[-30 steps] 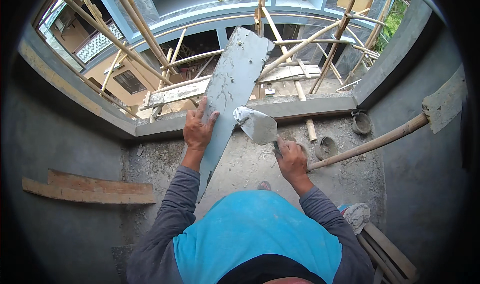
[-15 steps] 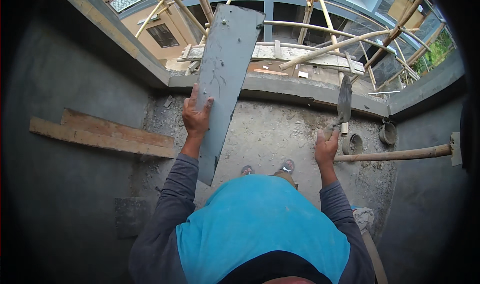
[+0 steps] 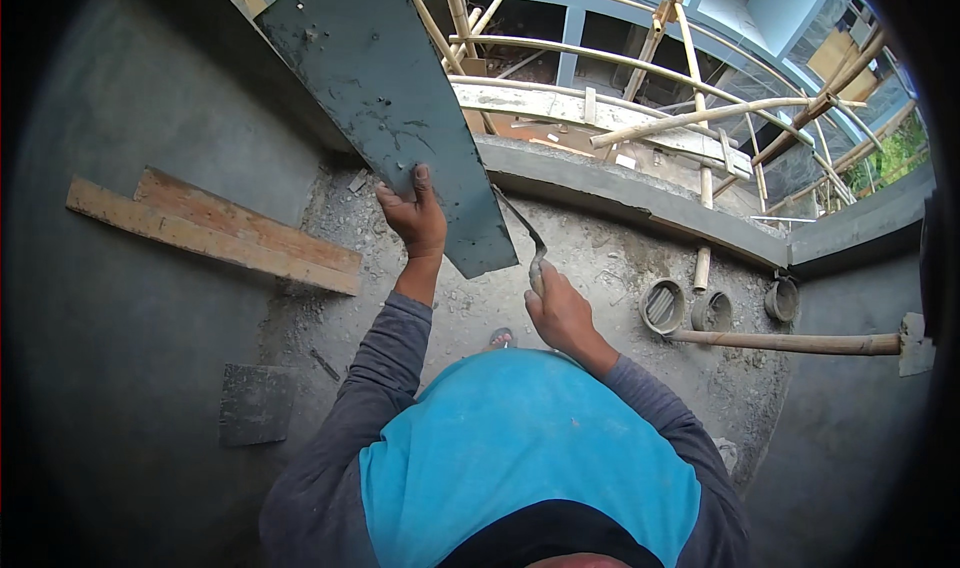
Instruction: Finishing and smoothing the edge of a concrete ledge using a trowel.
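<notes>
A long grey board (image 3: 385, 98) with bits of mortar stuck to its face slants across the upper left of the view. My left hand (image 3: 415, 218) grips it near its lower end, thumb lying on the face and the other fingers mostly hidden at its edge. A trowel (image 3: 528, 220) is in my right hand (image 3: 562, 313), whose fingers wrap round the handle. Its blade shows nearly edge-on and reaches up to the board's right edge; whether they touch I cannot tell.
Two wooden planks (image 3: 220, 233) lie to the left, above a dark square plate (image 3: 257, 405). Several round buckets (image 3: 662, 306) stand at the right near a bamboo pole (image 3: 790, 342). Ahead runs a low concrete ledge (image 3: 620, 200), with bamboo scaffolding (image 3: 690, 88) beyond. Rubble litters the floor.
The board has tilted over to the left in my left hand. My right hand has brought the trowel leftward to the board's edge. A further bucket has come into view at the right.
</notes>
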Motion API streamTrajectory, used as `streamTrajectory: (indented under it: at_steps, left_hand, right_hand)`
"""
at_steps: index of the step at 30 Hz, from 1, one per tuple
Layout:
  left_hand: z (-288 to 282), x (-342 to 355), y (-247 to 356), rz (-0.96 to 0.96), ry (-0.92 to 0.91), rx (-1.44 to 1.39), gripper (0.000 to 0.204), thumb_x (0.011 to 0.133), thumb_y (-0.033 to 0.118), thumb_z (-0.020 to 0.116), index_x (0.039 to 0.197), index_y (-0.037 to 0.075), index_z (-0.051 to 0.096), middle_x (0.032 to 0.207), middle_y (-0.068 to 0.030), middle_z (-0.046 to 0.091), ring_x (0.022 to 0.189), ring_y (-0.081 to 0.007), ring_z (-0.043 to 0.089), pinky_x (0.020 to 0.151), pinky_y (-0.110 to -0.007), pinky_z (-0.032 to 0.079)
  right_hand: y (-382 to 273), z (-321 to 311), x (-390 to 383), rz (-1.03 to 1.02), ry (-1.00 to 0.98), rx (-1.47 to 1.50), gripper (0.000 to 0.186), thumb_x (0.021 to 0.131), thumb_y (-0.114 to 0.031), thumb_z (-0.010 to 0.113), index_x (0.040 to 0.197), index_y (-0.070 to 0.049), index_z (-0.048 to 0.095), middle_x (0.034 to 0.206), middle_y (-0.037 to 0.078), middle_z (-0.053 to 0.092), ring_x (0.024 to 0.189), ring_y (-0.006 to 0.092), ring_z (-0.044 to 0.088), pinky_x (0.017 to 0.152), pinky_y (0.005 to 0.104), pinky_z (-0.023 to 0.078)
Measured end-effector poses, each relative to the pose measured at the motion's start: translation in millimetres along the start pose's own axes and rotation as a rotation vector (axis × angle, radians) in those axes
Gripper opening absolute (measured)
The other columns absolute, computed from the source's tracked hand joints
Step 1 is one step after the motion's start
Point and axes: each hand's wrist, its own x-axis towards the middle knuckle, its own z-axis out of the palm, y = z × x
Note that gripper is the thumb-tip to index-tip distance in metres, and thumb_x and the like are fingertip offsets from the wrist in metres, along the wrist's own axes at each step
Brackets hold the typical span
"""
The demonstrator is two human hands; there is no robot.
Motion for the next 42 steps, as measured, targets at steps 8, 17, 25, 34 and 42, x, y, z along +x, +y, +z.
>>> streamTrajectory:
  at_steps: [8, 17, 25, 34, 42]
  left_hand:
    - [8, -28, 14, -0.019, 0.128, 0.004, 0.057, 0.092, 0.038, 0.066, 0.116, -0.005, 0.039, 0.117, -0.0191, 0.055, 0.107, -0.0238, 0.057, 0.094, -0.036, 0.045]
    - [23, -89, 0, -0.009, 0.048, 0.127, 0.079, 0.09, 0.043, 0.067, 0.131, -0.013, 0.03, 0.122, -0.0239, 0.055, 0.11, -0.0288, 0.057, 0.093, -0.038, 0.046]
    - [11, -131, -46, 0.023, 0.052, 0.355, 0.086, 0.086, 0.055, 0.066, 0.127, -0.016, 0.038, 0.113, -0.0294, 0.057, 0.104, -0.0396, 0.059, 0.089, -0.042, 0.047]
    - [-1, -116, -20, -0.174, 0.202, 0.058, 0.073, 0.095, 0.044, 0.059, 0.133, -0.01, 0.027, 0.132, -0.0239, 0.044, 0.121, -0.0272, 0.047, 0.103, -0.038, 0.038]
    - [-24, -70, 38, -0.121, 0.467, -0.287, 0.091, 0.088, 0.067, 0.054, 0.136, -0.003, 0.022, 0.14, -0.0226, 0.034, 0.129, -0.0297, 0.041, 0.108, -0.045, 0.035]
  right_hand:
    - [8, -18, -4, -0.035, -0.083, 0.044, 0.058, 0.089, -0.021, 0.061, 0.136, 0.002, 0.035, 0.11, 0.029, 0.055, 0.1, 0.0453, 0.056, 0.084, 0.0498, 0.046]
    - [2, -62, 1, -0.244, -0.031, 0.165, 0.058, 0.09, -0.023, 0.06, 0.137, 0.0, 0.034, 0.106, 0.029, 0.052, 0.096, 0.0465, 0.056, 0.081, 0.0509, 0.046]
    - [-41, -134, -3, -0.4, 0.043, 0.206, 0.065, 0.091, -0.023, 0.061, 0.139, 0.009, 0.031, 0.115, 0.03, 0.053, 0.106, 0.0426, 0.054, 0.091, 0.0447, 0.044]
    - [18, -141, 10, -0.219, -0.01, 0.519, 0.06, 0.091, -0.022, 0.058, 0.142, -0.001, 0.035, 0.107, 0.026, 0.062, 0.098, 0.0376, 0.063, 0.086, 0.0423, 0.048]
    - [180, -46, -26, -0.036, 0.06, -0.055, 0.059, 0.088, -0.024, 0.061, 0.141, -0.008, 0.039, 0.108, 0.022, 0.058, 0.097, 0.0403, 0.06, 0.08, 0.049, 0.048]
